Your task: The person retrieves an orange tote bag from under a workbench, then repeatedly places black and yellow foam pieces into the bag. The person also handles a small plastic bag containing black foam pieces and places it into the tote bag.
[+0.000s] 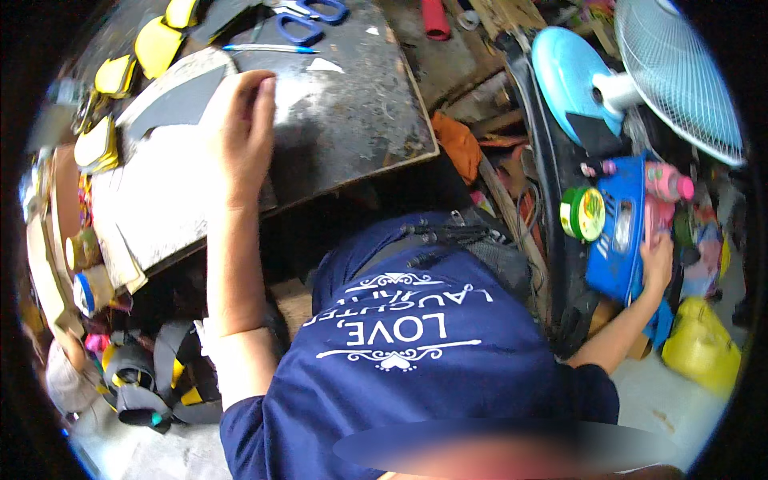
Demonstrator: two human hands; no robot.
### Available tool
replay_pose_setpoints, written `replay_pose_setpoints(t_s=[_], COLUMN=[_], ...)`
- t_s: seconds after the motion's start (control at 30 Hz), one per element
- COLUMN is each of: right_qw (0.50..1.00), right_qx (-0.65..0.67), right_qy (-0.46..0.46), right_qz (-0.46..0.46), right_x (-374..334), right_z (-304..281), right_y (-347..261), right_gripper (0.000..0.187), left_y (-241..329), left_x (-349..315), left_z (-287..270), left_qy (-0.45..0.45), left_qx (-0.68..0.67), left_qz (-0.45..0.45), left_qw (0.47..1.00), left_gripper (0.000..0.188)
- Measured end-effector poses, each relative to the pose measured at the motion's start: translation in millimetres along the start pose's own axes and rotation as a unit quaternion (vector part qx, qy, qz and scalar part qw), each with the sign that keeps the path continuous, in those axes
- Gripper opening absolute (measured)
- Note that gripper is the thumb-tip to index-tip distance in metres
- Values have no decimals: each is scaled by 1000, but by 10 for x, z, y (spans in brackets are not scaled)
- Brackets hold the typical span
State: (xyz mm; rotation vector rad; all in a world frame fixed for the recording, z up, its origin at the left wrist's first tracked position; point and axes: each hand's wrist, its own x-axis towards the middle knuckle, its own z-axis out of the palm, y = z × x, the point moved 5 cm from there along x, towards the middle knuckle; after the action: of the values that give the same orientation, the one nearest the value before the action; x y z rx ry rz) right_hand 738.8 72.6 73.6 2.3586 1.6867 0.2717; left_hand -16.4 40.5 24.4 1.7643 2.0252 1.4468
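My left hand [242, 140] is over the dark worktable [352, 120], its fingers loosely bent and pointing right, with nothing visible in them. Beside it lies a flat grey piece [178, 104] on a pale rounded sheet, partly washed out by glare. A blue pen [270, 50] and blue-handled scissors [300, 28] lie beyond the hand. Far to the right, my right hand [658, 262] reaches into a blue plastic basket [612, 268]. Its fingertips are among pink things there, and whether they grip anything is hidden. A pink bottle [668, 182] leans in the basket.
Yellow-and-white stacked pieces [158, 46] line the table's far left. A green-lidded tub [582, 214] stands left of the basket, below a light-blue fan [676, 76]. A yellow container [700, 344] stands on the floor at right. Black-and-yellow strips [164, 372] lie at lower left.
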Motion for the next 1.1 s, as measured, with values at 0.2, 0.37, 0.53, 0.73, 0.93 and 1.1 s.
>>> replay_pose_setpoints(t_s=[0.2, 0.37, 0.53, 0.73, 0.93, 1.1], right_qw=[987, 920, 771, 783, 626, 494], right_qx=[64, 296, 328, 173, 110, 166], right_qy=[-122, -95, -310, -243, -129, 39], right_qz=[-77, -237, -449, -546, -761, -852], right_x=[-40, -588, -1026, -963, -1204, -1535], right_z=[-379, -1334, -1397, -1596, -1654, -1309], right_y=[20, -1231, -2772, -3720, -4857, -5613], right_gripper=[46, 35, 65, 66, 59, 60], left_y=[180, 315, 692, -8, -1033, -991], left_x=[20, -33, -650, -1963, -3509, -4130], left_z=[-32, -71, -220, -475, -292, -10], left_qy=[-16, -10, 92, 155, 42, 2], left_qx=[30, 77, 102, 198, 307, 348], left_qz=[32, 64, 274, 97, -301, -308], left_qw=[999, 995, 952, 963, 902, 885], left_gripper=[15, 16, 20, 32, 40, 48])
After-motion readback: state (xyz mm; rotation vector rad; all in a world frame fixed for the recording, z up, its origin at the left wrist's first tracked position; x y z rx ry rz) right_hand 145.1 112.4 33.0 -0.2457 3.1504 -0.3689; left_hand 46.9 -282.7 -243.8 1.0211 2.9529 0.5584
